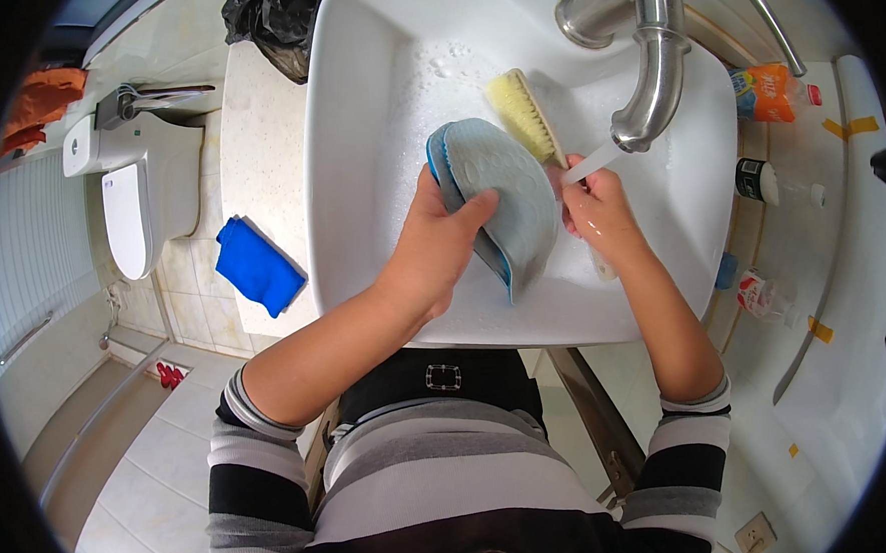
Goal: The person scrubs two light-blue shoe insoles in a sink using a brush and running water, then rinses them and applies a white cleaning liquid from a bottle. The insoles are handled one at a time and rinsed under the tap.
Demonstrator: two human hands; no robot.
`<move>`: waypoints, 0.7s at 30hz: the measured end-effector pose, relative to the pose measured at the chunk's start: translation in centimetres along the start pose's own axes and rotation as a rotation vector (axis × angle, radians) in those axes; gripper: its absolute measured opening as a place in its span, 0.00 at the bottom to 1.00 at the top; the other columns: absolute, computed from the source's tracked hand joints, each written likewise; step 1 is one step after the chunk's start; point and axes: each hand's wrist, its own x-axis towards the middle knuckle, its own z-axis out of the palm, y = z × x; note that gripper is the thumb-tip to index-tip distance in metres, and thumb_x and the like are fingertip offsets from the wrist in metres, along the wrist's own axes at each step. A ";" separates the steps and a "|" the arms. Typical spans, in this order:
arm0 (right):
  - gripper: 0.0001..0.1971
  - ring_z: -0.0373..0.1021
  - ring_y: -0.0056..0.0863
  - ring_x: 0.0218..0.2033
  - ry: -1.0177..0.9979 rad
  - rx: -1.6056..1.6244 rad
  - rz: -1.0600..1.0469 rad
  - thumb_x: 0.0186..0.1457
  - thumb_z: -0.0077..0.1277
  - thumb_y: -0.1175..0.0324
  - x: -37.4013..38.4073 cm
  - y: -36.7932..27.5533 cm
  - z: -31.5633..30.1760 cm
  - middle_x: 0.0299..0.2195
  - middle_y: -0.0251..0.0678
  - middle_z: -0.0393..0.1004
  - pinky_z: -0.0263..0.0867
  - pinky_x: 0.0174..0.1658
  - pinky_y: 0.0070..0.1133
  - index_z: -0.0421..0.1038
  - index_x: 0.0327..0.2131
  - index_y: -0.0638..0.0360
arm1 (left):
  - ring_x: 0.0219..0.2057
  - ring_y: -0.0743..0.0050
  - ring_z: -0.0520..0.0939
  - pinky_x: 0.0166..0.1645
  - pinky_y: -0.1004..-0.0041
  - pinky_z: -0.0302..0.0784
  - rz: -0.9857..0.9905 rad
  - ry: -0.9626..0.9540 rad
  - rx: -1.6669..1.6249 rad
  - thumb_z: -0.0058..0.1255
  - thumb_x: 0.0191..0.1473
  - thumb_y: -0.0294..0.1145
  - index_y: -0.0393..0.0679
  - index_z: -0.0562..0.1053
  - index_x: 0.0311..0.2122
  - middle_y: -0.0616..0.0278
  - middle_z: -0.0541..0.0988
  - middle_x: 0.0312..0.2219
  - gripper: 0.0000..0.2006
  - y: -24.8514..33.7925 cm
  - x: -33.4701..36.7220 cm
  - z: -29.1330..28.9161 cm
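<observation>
My left hand (435, 239) is closed on a grey-blue insole (511, 188), bent and held over the white sink. It has a raised pattern on its face and a bright blue edge; a second layer shows behind it. In my right hand (600, 213) is a scrub brush (523, 115) with pale yellow bristles, its handle running down through my fingers. Water falls from the steel faucet (643, 76) onto this hand. The brush head is just right of the insole's upper part; whether they touch I cannot tell.
Suds lie in the sink (364, 100). On the counter to the left are a folded blue cloth (259, 266) and a black plastic bag (275, 25). An orange-labelled bottle (764, 93) and other bottles stand along the right side. A toilet (148, 192) is farther left.
</observation>
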 end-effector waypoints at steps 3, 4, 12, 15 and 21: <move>0.13 0.63 0.17 0.17 -0.079 0.153 0.082 0.59 0.45 0.63 -0.6 -0.9 -0.8 0.21 0.30 0.68 0.60 0.20 0.16 0.69 0.30 0.65 | 0.46 0.74 0.73 0.48 0.68 0.71 0.004 0.038 0.048 0.48 0.56 0.28 0.47 0.59 0.56 0.63 0.72 0.46 0.22 -0.3 -0.2 0.6; 0.14 0.62 0.16 0.16 -0.098 0.191 0.075 0.59 0.44 0.62 -0.8 -1.2 -1.0 0.21 0.29 0.67 0.58 0.18 0.16 0.68 0.29 0.64 | 0.46 0.73 0.73 0.48 0.68 0.71 0.002 0.034 0.054 0.48 0.56 0.28 0.47 0.59 0.56 0.63 0.71 0.46 0.22 -0.3 -0.2 0.7; 0.11 0.61 0.15 0.16 -0.083 0.132 0.043 0.58 0.46 0.65 -1.8 -1.4 -1.5 0.20 0.29 0.67 0.57 0.18 0.16 0.68 0.27 0.64 | 0.47 0.72 0.72 0.51 0.65 0.68 -0.006 -0.003 0.043 0.48 0.56 0.28 0.47 0.58 0.56 0.63 0.71 0.47 0.23 -0.6 -0.2 1.4; 0.09 0.59 0.14 0.15 -0.045 0.115 0.031 0.57 0.46 0.67 -2.1 -1.0 -2.4 0.20 0.29 0.66 0.54 0.18 0.16 0.67 0.28 0.64 | 0.48 0.72 0.72 0.52 0.66 0.67 -0.028 -0.073 0.036 0.48 0.56 0.28 0.47 0.59 0.56 0.63 0.71 0.47 0.22 -0.5 0.1 1.9; 0.11 0.54 0.15 0.12 0.128 0.336 0.046 0.57 0.47 0.61 -3.8 -0.6 -4.4 0.19 0.29 0.63 0.49 0.16 0.16 0.65 0.28 0.59 | 0.47 0.76 0.71 0.53 0.72 0.63 -0.034 -0.192 -0.030 0.49 0.56 0.28 0.46 0.64 0.53 0.65 0.72 0.45 0.19 -0.4 1.0 4.7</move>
